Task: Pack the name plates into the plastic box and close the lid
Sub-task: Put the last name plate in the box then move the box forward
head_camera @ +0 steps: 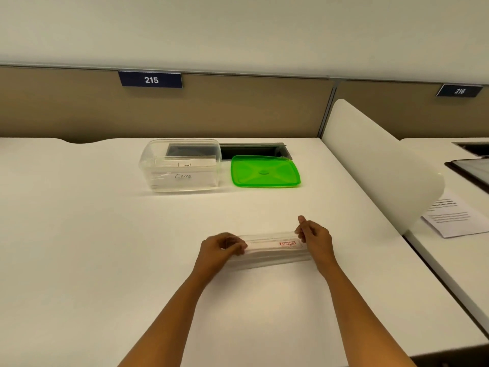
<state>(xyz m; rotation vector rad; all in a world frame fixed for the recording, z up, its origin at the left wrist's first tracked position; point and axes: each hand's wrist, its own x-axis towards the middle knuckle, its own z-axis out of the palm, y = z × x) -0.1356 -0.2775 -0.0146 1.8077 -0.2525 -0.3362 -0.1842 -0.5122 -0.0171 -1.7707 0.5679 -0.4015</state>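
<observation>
Left hand (222, 246) pinches one end of name plate (270, 249); right hand (313, 238) pinches other.

Free desk (105, 234) stretch up to box (182, 182), top open; lid (264, 172) just R, divider (370, 160) far R.

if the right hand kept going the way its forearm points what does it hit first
Probably the green lid beside the plastic box. The right hand, gripping one end of the name plate, lines up with it across the desk; its height is unclear, so it might pass over.
</observation>
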